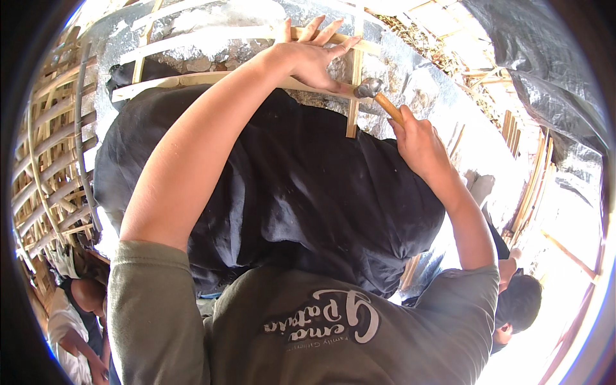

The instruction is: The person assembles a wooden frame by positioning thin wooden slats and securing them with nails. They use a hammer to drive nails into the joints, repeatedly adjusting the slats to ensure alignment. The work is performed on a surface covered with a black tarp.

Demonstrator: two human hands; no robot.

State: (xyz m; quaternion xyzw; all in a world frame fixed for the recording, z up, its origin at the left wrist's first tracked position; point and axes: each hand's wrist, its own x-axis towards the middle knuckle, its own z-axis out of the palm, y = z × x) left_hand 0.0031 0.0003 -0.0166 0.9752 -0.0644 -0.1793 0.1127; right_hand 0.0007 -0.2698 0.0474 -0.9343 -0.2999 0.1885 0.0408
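My left hand lies over a light wooden frame, its fingers spread and stretched across the upper slat. Its lower edge reaches the lower slat. In my right hand is a hammer, gripped by its wooden handle. The hammer's dark metal head is at or just above the spot where the lower slat meets an upright strip; contact cannot be made out. Any nail there is too small to see. Dark cloth covers my legs below the frame.
Woven bamboo lattice stands on the left. At the right are a grey plastic sheet and a bundle of thin sticks. Another person is at lower left, and a dark-haired person is at lower right.
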